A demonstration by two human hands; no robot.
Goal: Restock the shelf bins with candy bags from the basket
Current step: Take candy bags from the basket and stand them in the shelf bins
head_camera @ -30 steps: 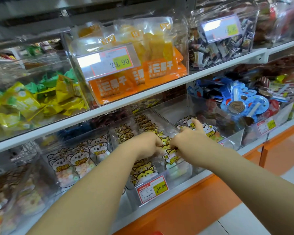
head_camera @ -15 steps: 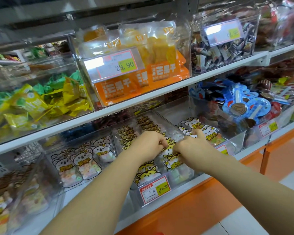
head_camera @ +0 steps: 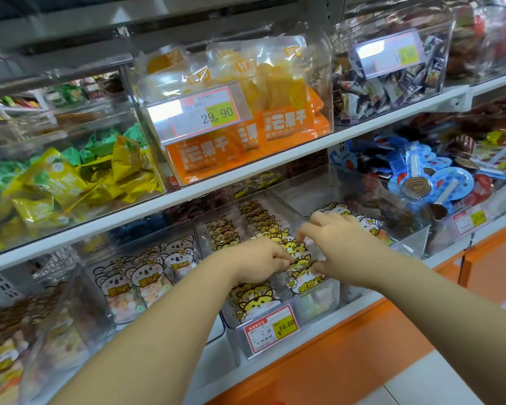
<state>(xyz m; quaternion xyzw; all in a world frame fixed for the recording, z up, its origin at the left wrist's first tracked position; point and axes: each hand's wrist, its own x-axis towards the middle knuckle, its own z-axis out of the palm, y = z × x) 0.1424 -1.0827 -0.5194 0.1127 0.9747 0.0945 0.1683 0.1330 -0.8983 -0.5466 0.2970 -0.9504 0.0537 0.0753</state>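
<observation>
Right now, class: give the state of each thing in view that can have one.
Left hand, pinching tiger bags.
Right hand, gripping the same bags.
Tiger bin, open-topped, bags standing in rows.
Right bin, partly filled.
Mango bin, filled, bags upright.

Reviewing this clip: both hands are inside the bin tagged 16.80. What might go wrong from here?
1. The left hand and right hand pinch tiger-print candy bags that stand in tightly packed rows. Forcing them may crumple the bags or topple a row.
2. The neighbouring bin holds similar white-animal bags right beside the right hand, so a bag could slip over the clear bin wall into the wrong stock.
</observation>
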